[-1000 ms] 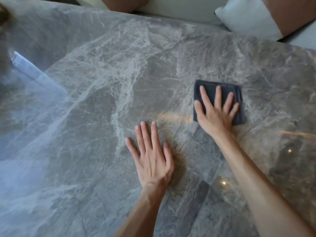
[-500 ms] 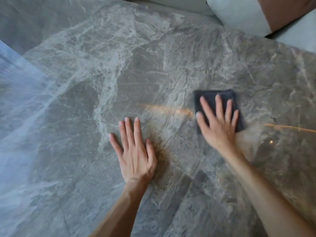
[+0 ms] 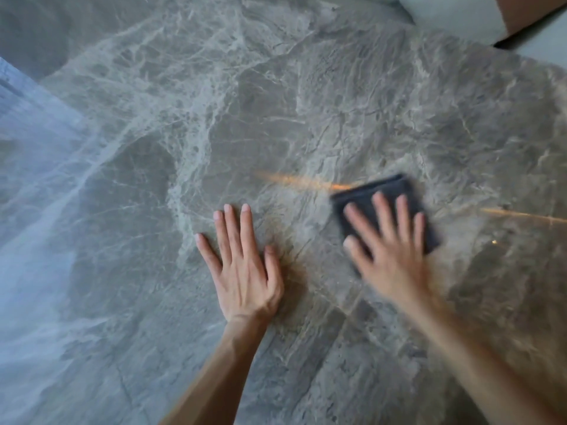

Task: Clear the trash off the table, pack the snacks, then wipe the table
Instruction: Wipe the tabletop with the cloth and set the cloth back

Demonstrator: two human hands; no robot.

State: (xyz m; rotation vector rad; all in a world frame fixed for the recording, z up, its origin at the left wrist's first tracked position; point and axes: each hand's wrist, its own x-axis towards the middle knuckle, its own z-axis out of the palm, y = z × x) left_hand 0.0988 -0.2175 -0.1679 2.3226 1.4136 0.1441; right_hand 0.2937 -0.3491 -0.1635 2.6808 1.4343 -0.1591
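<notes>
A folded dark grey cloth (image 3: 368,194) lies flat on the grey marble table (image 3: 276,102), right of centre. My right hand (image 3: 389,256) presses on it with straight, spread fingers and is blurred by motion. My left hand (image 3: 245,268) rests flat on the bare marble just left of the cloth, fingers straight and together. No trash or snacks are in view.
Pale cushions (image 3: 454,13) and a brown one (image 3: 527,7) sit beyond the table's far right edge. A bluish glare (image 3: 36,179) covers the table's left side.
My right hand has slid the cloth toward me across the marble. My left hand stays flat on the table; the camera has shifted.
</notes>
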